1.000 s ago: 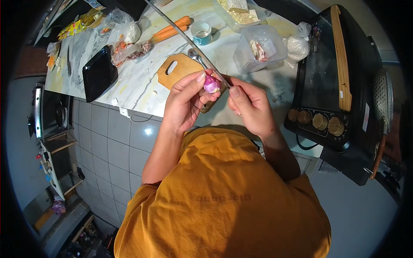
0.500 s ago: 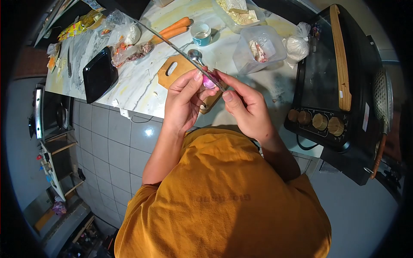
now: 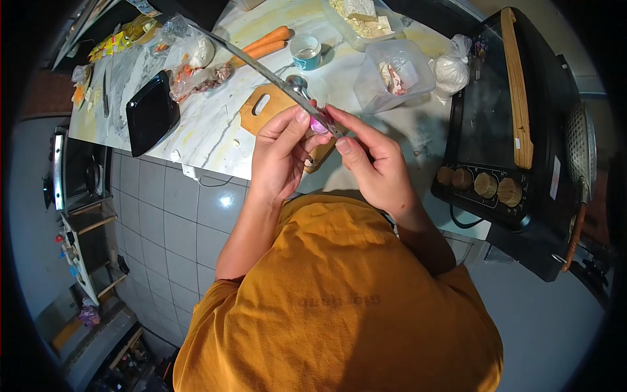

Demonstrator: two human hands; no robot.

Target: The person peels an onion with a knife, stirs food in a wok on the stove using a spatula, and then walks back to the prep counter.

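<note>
A small purple-pink shallot point(image 3: 318, 127) is pinched in the fingers of my left hand point(image 3: 281, 147). My right hand point(image 3: 375, 163) grips a long knife point(image 3: 261, 70) near its lower end. The blade slants up to the left and crosses over the shallot, hiding part of it. Beneath both hands lies a wooden cutting board point(image 3: 266, 111), largely covered by them. A metal spoon point(image 3: 296, 83) shows just beyond the blade.
Carrots point(image 3: 264, 49), a small cup point(image 3: 305, 52) and a clear plastic container point(image 3: 394, 78) stand farther back. A black tray point(image 3: 150, 114) and bagged food point(image 3: 202, 77) are at left. A black oven point(image 3: 486, 111) stands at right.
The knife has swung to the left and lower, and its blade now covers more of the shallot. My right hand has shifted slightly left, its index finger now reaching along the shallot.
</note>
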